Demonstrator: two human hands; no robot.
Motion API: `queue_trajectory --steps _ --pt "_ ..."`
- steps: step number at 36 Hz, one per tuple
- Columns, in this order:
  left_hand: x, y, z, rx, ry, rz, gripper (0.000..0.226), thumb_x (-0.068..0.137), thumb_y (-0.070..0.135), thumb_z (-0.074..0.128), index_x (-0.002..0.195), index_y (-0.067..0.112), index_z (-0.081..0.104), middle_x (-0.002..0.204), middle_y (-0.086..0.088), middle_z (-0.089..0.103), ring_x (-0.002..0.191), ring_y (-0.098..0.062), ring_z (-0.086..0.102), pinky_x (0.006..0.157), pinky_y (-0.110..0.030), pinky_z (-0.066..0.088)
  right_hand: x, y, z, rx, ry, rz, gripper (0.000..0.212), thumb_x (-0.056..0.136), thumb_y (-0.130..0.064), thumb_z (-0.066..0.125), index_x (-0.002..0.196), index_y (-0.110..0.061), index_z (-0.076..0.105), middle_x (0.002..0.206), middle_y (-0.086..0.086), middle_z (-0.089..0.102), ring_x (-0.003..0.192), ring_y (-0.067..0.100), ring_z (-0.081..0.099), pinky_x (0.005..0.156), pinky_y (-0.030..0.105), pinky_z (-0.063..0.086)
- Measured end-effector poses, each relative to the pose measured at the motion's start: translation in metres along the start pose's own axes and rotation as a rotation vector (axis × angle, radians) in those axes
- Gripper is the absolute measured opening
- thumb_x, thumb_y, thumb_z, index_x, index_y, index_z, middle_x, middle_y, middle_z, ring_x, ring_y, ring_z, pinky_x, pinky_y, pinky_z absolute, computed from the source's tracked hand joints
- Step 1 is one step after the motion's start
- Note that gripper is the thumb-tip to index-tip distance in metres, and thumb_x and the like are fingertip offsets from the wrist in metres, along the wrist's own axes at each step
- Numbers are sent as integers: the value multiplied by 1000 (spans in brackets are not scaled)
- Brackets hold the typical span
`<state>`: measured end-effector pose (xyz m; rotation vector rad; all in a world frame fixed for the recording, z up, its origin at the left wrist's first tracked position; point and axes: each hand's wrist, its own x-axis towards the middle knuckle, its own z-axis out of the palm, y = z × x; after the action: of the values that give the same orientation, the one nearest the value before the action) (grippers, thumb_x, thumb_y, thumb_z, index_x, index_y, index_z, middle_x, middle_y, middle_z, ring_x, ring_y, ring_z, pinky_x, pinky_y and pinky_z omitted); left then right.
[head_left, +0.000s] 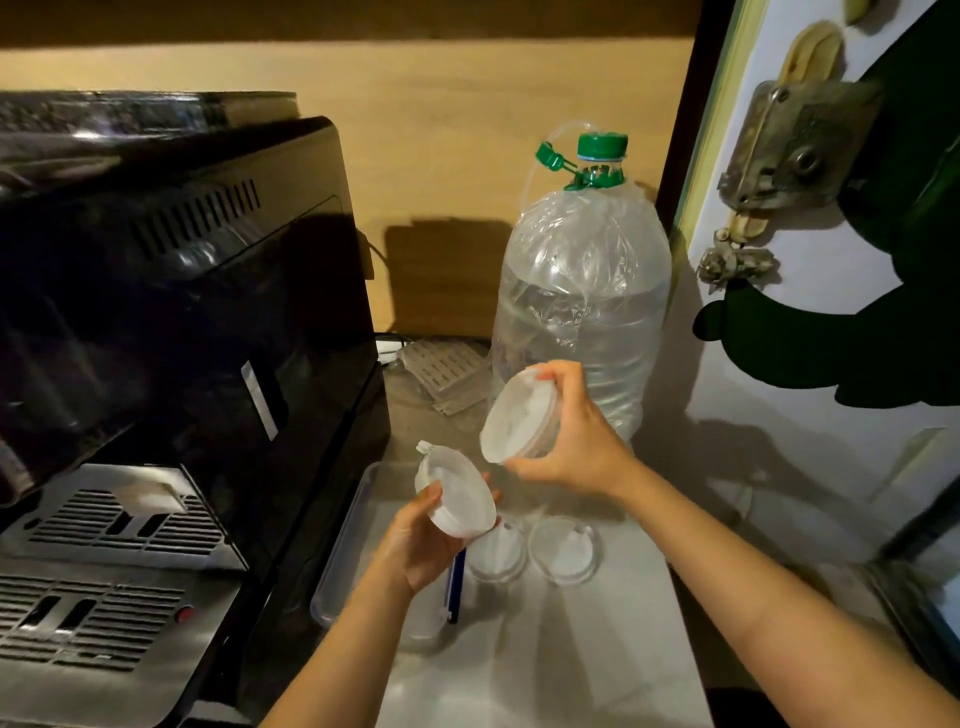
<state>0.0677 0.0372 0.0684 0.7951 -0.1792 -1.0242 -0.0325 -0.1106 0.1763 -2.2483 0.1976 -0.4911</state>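
My right hand (576, 441) grips a small round clear plastic tub (517, 415), tilted with its open mouth facing left. My left hand (421, 545) holds a matching clear lid (457, 493) with a small tab at its top, just below and left of the tub. The two pieces are close but apart. Below my hands, two more round clear plastic pieces (496, 553) (565, 551) lie side by side on the pale counter (571, 649).
A black coffee machine (182, 322) with a steel drip tray fills the left. A large clear water bottle (582, 291) with a green cap stands behind my hands. A clear rectangular tray (343, 545) and a blue pen-like object (456, 587) lie under my left hand. A door is at right.
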Motion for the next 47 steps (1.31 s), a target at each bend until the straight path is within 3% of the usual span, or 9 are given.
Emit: queue_trajectory --steps 7,9,12,18,23,27,32,37,47 --pt "7 -1 14 -67 -109 29 81 18 27 94 93 10 71 92 -15 72 87 -33 69 69 -42 60 9 5 24 406 145 114 73 62 3 81 105 -14 25 124 1 38 113 15 43 81 3 43" --pt "6 3 20 -118 -150 39 75 18 23 94 88 8 73 88 -18 72 81 -33 70 62 -41 60 10 8 33 479 134 135 69 63 6 79 101 -19 28 122 1 39 112 15 44 80 6 47" --pt "5 9 28 -188 -204 80 76 22 22 95 93 5 71 87 -18 71 76 -30 70 56 -37 60 9 11 45 566 114 182 68 60 -1 82 96 -25 30 117 -5 44 107 10 49 78 11 50" --pt "8 18 29 -149 -175 146 88 26 36 93 105 8 64 97 -14 72 89 -25 69 68 -33 59 6 14 60 639 73 232 78 47 -10 79 108 -18 31 106 -8 47 95 2 51 68 5 49" --pt "7 20 28 -161 -176 165 81 23 33 94 96 7 68 92 -15 73 85 -26 71 68 -34 58 7 11 63 629 -36 252 92 48 -13 75 125 -25 26 106 -20 44 97 -4 48 71 0 47" --pt "7 22 28 -147 -166 159 76 22 30 94 90 8 71 87 -13 74 80 -24 71 63 -31 59 9 13 60 553 -108 263 104 57 2 83 142 -12 24 110 -16 47 108 7 47 76 4 48" --pt "7 24 27 -127 -154 148 81 22 29 93 95 9 64 83 -11 73 77 -22 71 59 -27 57 14 15 57 441 -157 304 97 60 0 83 140 -13 29 135 2 45 123 17 45 94 23 43" --pt "8 25 26 -139 -151 128 86 19 25 93 97 6 61 81 -13 73 75 -23 71 59 -29 58 19 14 53 374 -207 304 84 60 -3 84 130 -18 40 127 2 48 113 14 48 81 16 47" --pt "9 26 20 -70 -148 107 90 23 27 92 103 4 57 84 -12 72 80 -23 71 66 -32 59 22 12 48 167 -273 300 89 57 -18 87 130 -16 38 132 3 44 111 11 46 85 21 41"
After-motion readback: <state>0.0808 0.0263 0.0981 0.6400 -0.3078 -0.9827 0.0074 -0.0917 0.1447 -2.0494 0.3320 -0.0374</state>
